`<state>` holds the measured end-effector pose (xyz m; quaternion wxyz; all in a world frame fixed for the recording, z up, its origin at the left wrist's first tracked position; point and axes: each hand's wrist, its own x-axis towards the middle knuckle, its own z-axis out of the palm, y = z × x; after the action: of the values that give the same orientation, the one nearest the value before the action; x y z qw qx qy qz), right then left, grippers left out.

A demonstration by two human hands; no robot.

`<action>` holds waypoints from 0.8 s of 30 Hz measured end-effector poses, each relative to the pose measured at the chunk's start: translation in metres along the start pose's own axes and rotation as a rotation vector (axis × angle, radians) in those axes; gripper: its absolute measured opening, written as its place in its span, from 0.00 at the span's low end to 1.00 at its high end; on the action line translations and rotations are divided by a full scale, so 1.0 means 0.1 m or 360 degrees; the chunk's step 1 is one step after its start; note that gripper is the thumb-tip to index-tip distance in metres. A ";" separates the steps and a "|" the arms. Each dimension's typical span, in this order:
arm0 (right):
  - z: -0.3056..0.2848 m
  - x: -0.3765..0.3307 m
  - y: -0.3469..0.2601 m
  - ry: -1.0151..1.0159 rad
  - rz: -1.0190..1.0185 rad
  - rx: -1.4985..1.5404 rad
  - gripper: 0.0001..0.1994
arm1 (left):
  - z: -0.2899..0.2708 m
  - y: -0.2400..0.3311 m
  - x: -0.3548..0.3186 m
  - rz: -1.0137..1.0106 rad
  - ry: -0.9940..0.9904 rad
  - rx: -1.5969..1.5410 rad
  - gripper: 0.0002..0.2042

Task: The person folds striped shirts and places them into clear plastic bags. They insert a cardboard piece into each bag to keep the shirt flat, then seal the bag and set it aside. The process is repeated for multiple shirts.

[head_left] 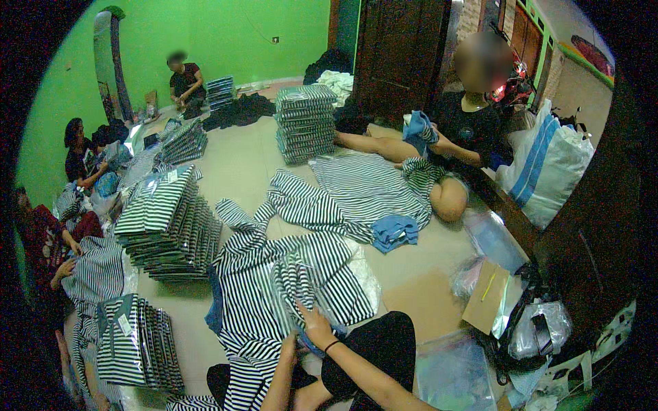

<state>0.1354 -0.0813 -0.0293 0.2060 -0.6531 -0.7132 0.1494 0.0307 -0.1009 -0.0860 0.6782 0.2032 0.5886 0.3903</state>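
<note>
Both hands, left hand and right hand, lie flat, fingers spread, on soft striped shirt.

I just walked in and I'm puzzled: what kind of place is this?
Probably a room in a house used as a small garment-packing workshop. People sit on the floor among stacks of bagged striped shirts, and loose striped shirts lie spread out under the person's right hand.

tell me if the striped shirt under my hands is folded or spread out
Spread out. The striped shirt lies flat on the floor, partly in a clear bag, with the right hand resting on it.
</note>
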 end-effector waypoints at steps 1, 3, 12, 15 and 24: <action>-0.03 -0.01 0.01 -0.0006 0.0001 0.0087 0.30 | 0.00 0.01 0.02 0.0052 0.0005 0.0003 0.14; -0.13 0.00 0.02 -0.0071 0.0059 0.0250 0.30 | 0.00 0.04 0.01 0.0255 -0.0036 0.0054 0.10; -0.12 0.12 0.12 0.0091 0.0065 -0.0045 0.28 | -0.02 0.20 0.03 0.0205 -0.0198 0.0024 0.07; -0.10 0.13 0.15 0.0188 0.0066 0.0141 0.29 | 0.04 0.24 0.02 0.0193 -0.0057 -0.0289 0.07; -0.33 0.22 0.14 0.0109 -0.0189 -0.0202 0.35 | 0.12 0.42 -0.05 0.0247 0.0117 -0.0232 0.06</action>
<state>0.1621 -0.0600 -0.0051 0.1970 -0.6262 -0.7512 0.0689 0.0300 -0.0765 -0.0495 0.6367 0.1839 0.5658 0.4905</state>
